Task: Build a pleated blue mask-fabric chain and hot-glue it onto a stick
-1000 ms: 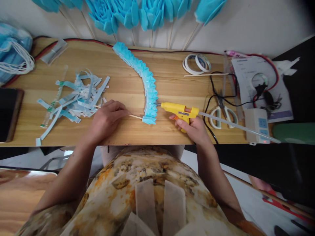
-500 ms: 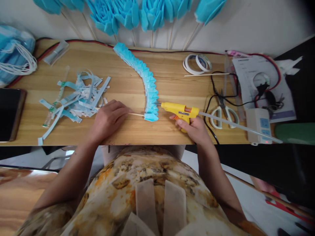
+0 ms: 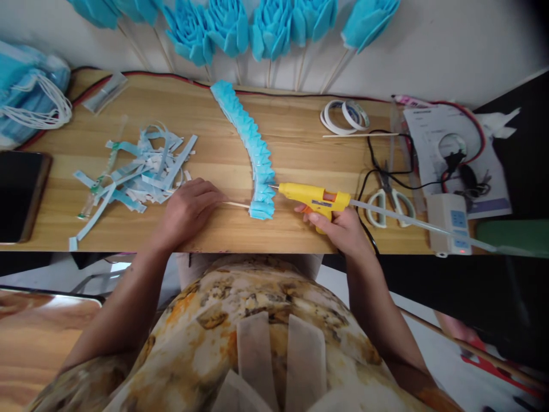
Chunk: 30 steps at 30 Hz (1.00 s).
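Observation:
A long curved strip of pleated blue material [image 3: 251,140] lies on the wooden table, its near end wound round the tip of a thin wooden stick [image 3: 237,204]. The other end of that stick is in the closed fingers of my left hand [image 3: 193,209], which rests on the table. In my right hand [image 3: 343,226] is a yellow hot glue gun [image 3: 315,195], with a long glue stick [image 3: 412,220] coming out of its back. The gun's metal nozzle is at the strip's right edge, just above the wound end. Whether it touches cannot be made out.
Blue and white scraps [image 3: 150,166] lie left of the strip. Tape rolls [image 3: 345,117], scissors [image 3: 390,197], a black cord and a power strip [image 3: 449,223] are on the right. Blue fabric flowers [image 3: 272,28] on sticks stand along the wall. A phone [image 3: 21,194] lies far left.
The strip's near end has turned on the stick and now looks shorter and thicker. The view has shifted slightly. Both hands keep their holds, and the nozzle stays by the strip.

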Available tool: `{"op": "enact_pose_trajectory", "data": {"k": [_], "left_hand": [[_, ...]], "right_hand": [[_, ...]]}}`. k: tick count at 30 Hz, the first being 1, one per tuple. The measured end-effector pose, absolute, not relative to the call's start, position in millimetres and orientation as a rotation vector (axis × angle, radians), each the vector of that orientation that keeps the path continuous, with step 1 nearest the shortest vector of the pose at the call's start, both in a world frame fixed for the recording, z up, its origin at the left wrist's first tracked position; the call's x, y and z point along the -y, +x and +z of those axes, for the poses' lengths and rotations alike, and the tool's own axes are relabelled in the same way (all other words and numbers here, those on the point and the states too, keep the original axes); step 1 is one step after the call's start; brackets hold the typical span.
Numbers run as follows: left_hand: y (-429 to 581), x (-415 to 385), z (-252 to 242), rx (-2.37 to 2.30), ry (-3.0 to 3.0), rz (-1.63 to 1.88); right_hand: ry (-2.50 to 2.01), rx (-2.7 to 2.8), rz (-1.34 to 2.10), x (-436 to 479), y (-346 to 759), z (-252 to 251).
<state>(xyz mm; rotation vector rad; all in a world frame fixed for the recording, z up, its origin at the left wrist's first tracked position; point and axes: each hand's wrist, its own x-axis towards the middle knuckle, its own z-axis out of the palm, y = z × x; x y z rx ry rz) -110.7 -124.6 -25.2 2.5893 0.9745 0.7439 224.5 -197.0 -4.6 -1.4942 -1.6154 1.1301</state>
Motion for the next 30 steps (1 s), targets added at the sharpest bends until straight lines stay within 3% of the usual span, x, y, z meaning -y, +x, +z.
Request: {"op": "enact_pose_trajectory", "data": {"k": [30], "left_hand": [[-109.0,123.9,-24.1,-0.988,2.556,0.736]], "right_hand": [[-1.7,1.802,0.915,191.3,213.4,-0.7]]}}
